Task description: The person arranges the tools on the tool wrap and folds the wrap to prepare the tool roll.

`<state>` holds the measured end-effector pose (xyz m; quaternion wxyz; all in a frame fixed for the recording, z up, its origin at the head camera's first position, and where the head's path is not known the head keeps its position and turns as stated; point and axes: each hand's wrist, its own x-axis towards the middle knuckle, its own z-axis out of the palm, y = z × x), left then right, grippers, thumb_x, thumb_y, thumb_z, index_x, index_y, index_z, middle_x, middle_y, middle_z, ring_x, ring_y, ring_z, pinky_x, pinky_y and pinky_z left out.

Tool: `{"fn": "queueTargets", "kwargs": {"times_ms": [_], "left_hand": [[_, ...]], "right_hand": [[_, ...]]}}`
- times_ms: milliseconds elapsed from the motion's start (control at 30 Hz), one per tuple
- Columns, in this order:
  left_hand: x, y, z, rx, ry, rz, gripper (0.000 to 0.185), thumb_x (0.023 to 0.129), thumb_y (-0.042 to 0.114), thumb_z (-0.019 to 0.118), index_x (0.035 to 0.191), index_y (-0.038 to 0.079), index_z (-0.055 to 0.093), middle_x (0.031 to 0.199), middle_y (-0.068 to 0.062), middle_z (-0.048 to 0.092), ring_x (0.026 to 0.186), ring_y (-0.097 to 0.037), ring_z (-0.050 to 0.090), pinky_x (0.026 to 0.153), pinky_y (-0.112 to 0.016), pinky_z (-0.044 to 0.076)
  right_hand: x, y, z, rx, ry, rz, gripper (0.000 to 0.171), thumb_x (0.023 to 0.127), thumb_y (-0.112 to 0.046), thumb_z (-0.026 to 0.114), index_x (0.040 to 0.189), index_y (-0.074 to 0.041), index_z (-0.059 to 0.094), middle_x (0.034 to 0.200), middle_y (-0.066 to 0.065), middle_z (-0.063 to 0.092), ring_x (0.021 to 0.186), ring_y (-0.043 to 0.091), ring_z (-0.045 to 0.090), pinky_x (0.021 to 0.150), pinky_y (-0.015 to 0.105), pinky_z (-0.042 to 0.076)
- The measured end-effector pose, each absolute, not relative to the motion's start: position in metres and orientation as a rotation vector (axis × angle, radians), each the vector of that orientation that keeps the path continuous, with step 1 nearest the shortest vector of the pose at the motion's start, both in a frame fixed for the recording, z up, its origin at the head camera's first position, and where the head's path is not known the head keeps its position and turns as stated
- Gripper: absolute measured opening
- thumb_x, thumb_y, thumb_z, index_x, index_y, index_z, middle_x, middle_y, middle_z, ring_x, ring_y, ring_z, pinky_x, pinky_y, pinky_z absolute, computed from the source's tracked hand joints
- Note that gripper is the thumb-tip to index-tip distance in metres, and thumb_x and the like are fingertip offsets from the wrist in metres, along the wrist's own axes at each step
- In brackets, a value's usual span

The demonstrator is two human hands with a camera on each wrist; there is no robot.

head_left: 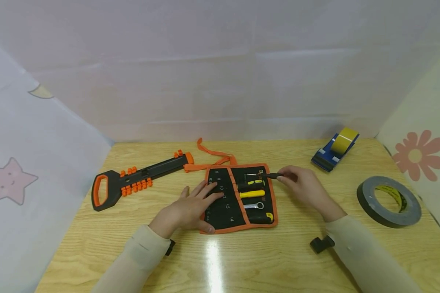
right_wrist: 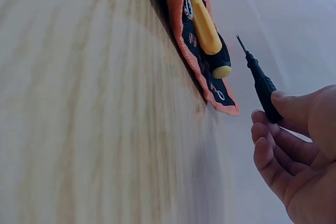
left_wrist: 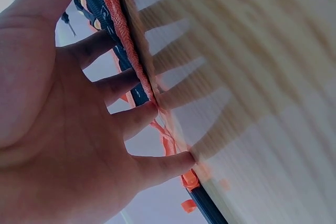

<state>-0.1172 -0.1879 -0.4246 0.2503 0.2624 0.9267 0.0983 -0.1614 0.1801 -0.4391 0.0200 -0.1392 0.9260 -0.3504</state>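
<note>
Wood-grain table [head_left: 286,260], pale sheets all round. Left hand [head_left: 190,207] lies flat, fingers spread, pinning the black fabric tool roll [head_left: 223,209] with orange trim so it stays unrolled. Right hand [head_left: 304,185] pinches a slim black screwdriver [head_left: 269,176] by its handle, tip over the roll's top pocket, near 2 yellow-handled tools [head_left: 252,193].

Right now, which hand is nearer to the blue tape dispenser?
Right. The right hand lies just left of and below the blue tape dispenser, pinching a small black screwdriver. The left hand rests far off on the tool roll.
</note>
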Motion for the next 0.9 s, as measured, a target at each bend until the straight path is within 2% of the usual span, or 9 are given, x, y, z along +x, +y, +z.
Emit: {"fn": "queueTargets", "kwargs": {"times_ms": [267, 533, 900], "left_hand": [[-0.117, -0.188, -0.425, 0.715, 2.523, 0.271, 0.106, 0.086, 0.052, 0.087, 0.172, 0.03, 0.028, 0.184, -0.006, 0.005, 0.171, -0.04, 0.0, 0.128, -0.08, 0.011], [-0.117, -0.188, -0.425, 0.711, 2.524, 0.269, 0.107, 0.086, 0.053, 0.086, 0.172, 0.03, 0.028, 0.184, -0.006, 0.005, 0.17, -0.04, 0.0, 0.128, -0.08, 0.011], [-0.117, -0.187, -0.426, 0.708, 2.525, 0.273, 0.107, 0.086, 0.052, 0.086, 0.172, 0.03, 0.028, 0.184, -0.006, 0.005, 0.17, -0.04, 0.0, 0.128, -0.081, 0.01]], "right_hand": [[-0.173, 0.167, -0.444, -0.475, 2.84, -1.099, 0.021, 0.108, -0.022, 0.069, 0.12, -0.008, 0.078, 0.108, 0.008, 0.079, 0.092, 0.019, 0.068, 0.082, 0.039, 0.056], [-0.181, 0.157, -0.448, -0.483, 2.797, -1.091, 0.024, 0.109, -0.019, 0.066, 0.127, -0.006, 0.077, 0.117, 0.012, 0.079, 0.101, 0.025, 0.072, 0.091, 0.049, 0.061], [-0.186, 0.152, -0.45, -0.45, 2.784, -1.041, 0.027, 0.109, -0.019, 0.067, 0.131, -0.007, 0.077, 0.124, 0.014, 0.078, 0.105, 0.026, 0.072, 0.094, 0.05, 0.06]]}}
